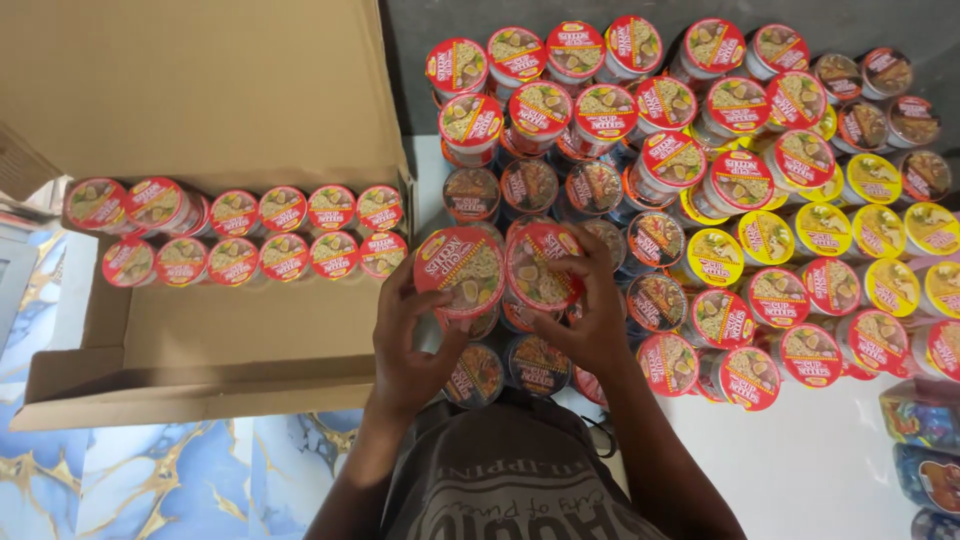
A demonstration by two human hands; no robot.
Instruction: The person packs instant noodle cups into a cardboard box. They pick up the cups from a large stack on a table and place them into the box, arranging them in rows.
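Note:
My left hand point(408, 345) grips a red-lidded noodle cup point(461, 268), lid facing up toward me. My right hand point(594, 315) grips a second red-lidded noodle cup point(541, 264) right beside it; the two cups touch. Both are held above a big cluster of noodle cups point(700, 180) standing on the floor, with red, dark brown and yellow lids. To the left lies an open cardboard box point(200, 340) with two rows of red-lidded cups point(240, 235) packed along its far side.
The box's flaps point(200, 80) stand open at the top and front. Blue marbled floor point(150, 480) shows at lower left, white floor point(820, 460) at lower right. Colourful packages point(925, 440) sit at the right edge. My grey shirt fills the bottom centre.

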